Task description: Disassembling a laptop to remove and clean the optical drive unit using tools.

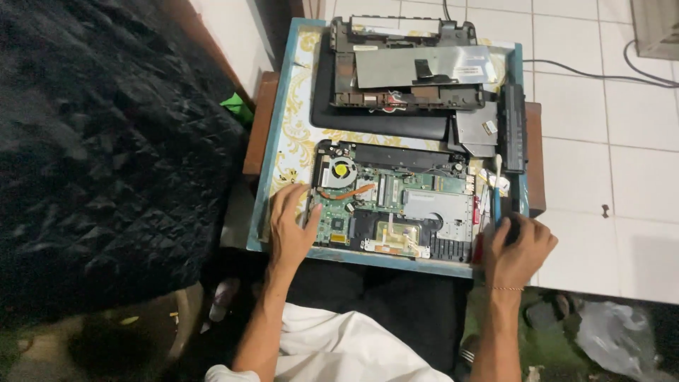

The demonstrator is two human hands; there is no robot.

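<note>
A teal-rimmed floral tray table (283, 152) stands on white floor tiles (601, 127). My left hand (290, 226) rests open against the opened laptop's green circuit board (396, 205). My right hand (516, 247) grips a blue-handled brush (496, 191).

Stacked laptop covers (407, 78) and a battery (513, 127) crowd the far bench (290, 141); its left strip is free.

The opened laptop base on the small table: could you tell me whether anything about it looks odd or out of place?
Nothing looks spilled or broken. The opened laptop base with its green circuit board lies bare and overhangs the near edge of the blue-rimmed patterned table. The left hand rests on its left edge; the right hand grips tools.
</note>
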